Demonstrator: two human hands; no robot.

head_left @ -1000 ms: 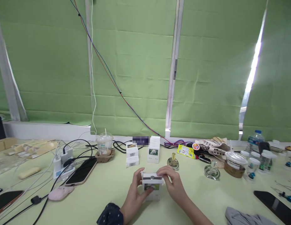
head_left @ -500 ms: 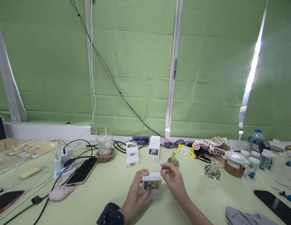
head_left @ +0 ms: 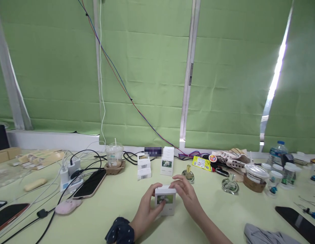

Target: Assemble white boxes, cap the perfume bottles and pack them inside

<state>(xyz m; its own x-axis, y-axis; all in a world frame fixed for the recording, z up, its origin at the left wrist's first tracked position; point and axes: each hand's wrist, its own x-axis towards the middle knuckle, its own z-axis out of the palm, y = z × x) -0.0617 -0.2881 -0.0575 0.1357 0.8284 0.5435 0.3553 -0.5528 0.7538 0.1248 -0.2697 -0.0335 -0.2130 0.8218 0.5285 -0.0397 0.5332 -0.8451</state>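
A small white box (head_left: 167,208) with a white-flower picture on its front stands upright at the near middle of the table. My left hand (head_left: 147,205) grips it from the left, thumb across the picture and fingers behind the upper left edge. The curled fingers of my right hand (head_left: 184,192) are closed on the box's top right corner, at its lid. Behind it stands a similar flower-print white box (head_left: 167,166), with smaller white boxes (head_left: 144,167) to its left. A glass bottle with a gold neck (head_left: 188,174) is just beyond my right hand.
Another glass bottle (head_left: 230,185) stands to the right, near a lidded food cup (head_left: 255,179) and several small clear jars (head_left: 274,183). At left lie a phone (head_left: 90,184), tangled cables and chargers, and a plastic drink cup (head_left: 114,154). Grey cloth (head_left: 266,234) lies at front right.
My right fingers have shifted slightly left, further over the top of the box. My left hand keeps its grip. The whole view has moved slightly.
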